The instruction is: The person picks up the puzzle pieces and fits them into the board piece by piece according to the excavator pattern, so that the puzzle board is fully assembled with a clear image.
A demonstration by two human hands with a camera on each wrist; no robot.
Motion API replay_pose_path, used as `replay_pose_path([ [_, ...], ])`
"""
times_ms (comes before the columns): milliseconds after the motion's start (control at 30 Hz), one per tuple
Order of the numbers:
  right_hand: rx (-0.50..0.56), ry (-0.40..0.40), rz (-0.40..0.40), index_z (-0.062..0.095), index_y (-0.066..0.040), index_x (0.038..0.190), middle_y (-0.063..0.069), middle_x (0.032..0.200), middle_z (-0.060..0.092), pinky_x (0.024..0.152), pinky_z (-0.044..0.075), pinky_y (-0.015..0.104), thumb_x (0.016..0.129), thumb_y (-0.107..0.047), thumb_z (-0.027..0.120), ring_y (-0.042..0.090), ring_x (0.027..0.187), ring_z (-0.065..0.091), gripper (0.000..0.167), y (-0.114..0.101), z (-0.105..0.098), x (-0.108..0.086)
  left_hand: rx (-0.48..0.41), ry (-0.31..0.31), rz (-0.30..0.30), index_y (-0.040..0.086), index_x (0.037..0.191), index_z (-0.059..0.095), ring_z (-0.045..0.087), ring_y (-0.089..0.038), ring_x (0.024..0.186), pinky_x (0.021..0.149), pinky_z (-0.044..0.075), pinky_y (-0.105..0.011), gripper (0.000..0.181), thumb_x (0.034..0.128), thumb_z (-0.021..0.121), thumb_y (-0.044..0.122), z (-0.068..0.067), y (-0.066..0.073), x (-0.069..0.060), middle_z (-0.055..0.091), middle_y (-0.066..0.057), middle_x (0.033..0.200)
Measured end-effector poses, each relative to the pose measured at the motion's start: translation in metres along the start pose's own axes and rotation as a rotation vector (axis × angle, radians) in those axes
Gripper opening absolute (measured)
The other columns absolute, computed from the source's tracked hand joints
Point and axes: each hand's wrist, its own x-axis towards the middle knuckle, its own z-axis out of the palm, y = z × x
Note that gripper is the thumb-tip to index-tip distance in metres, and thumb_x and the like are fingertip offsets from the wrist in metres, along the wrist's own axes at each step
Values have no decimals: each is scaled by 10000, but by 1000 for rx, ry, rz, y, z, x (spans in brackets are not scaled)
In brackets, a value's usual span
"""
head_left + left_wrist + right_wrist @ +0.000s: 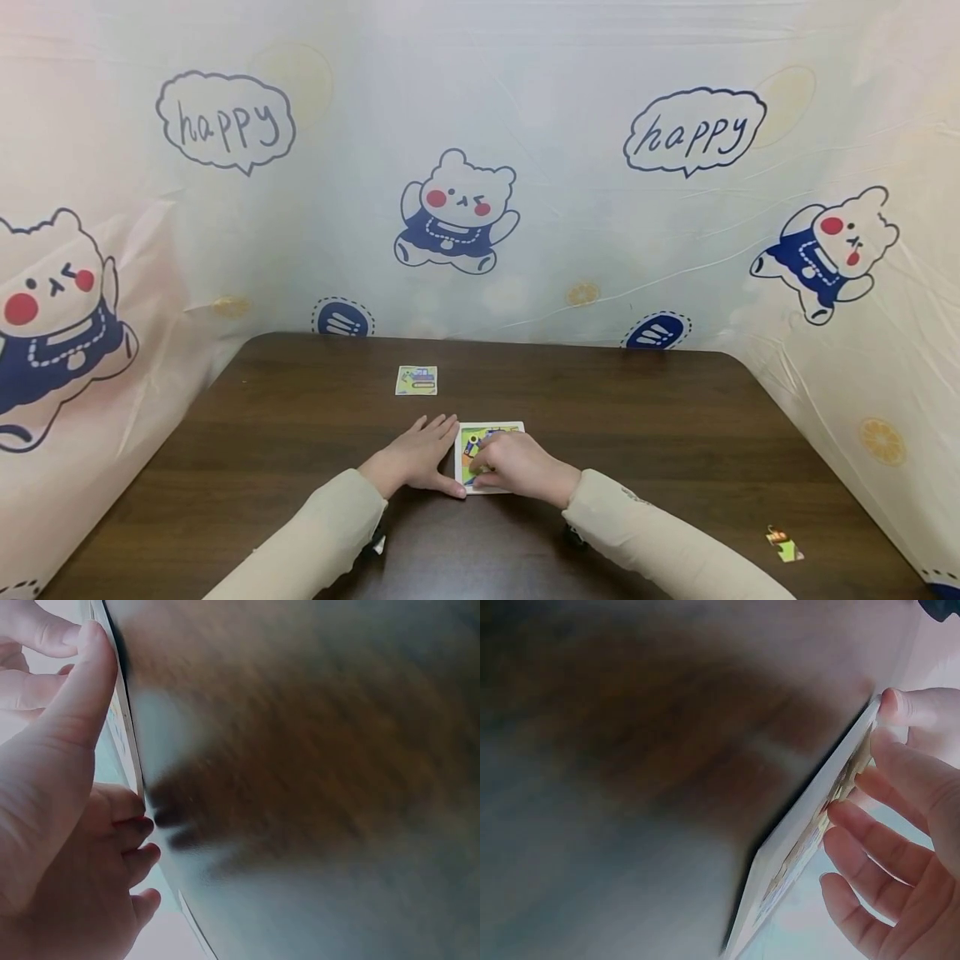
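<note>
One left hand point(412, 457) lies along the left side of a white-bordered puzzle board point(470, 444), its fingers spread straight and its thumb on the near left corner. On the far side of that hand we see a small square picture card point(416, 380), flat on the tabletop point(637, 417). The puzzle board rests around the middle of this dark, wood-grained surface; we judge it light and stiff, perhaps pressed cardboard, apt to slide on the smooth finish, and best steadied by its pale rim at a corner. Its bright printed face looks slightly sunk inside that rim. From the right, the right hand point(525, 467) arches over the board, fingers bent towards the picture; whether they pinch anything we cannot tell. Well apart, at the near right, lies a loose jigsaw fragment point(787, 550), irregular and notched, green with some orange; we expect it to be thin and light, best lifted by its edges.
</note>
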Motion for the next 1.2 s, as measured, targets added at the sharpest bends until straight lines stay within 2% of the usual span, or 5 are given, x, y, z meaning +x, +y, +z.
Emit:
replay_pose_path([
  [267, -7, -4, 6, 735, -198, 803, -112, 788, 613, 666, 455, 184, 745, -247, 763, -6, 739, 546, 81, -3, 0, 2, 11, 6, 6, -79, 1390, 307, 237, -336, 1331, 1059, 180, -477, 1033, 713, 658, 617, -1, 1, -1, 282, -203, 1446],
  [600, 124, -16, 104, 691, -188, 765, -134, 763, 604, 590, 426, 147, 692, -229, 798, -37, 683, 519, 136, -3, 0, 5, 5, 6, 21, -92, 1386, 302, 235, -354, 1328, 1056, 178, -491, 1024, 723, 662, 600, 1, 0, 0, 274, -221, 1444],
  [833, 175, -31, 127, 685, -176, 750, -111, 752, 608, 586, 427, 163, 735, -165, 768, 2, 674, 539, 85, -2, -2, 8, 12, 10, 13, -88, 1385, 308, 241, -344, 1328, 1057, 180, -486, 1021, 722, 663, 601, 1, 0, -1, 281, -214, 1443],
  [1200, 114, -37, 150, 670, -208, 736, -151, 713, 551, 554, 398, 151, 729, -203, 774, -41, 633, 474, 104, -4, 2, 10, 13, 9, 16, -91, 1380, 317, 250, -341, 1325, 1055, 190, -481, 1022, 716, 667, 603, -1, 2, -1, 290, -215, 1439],
])
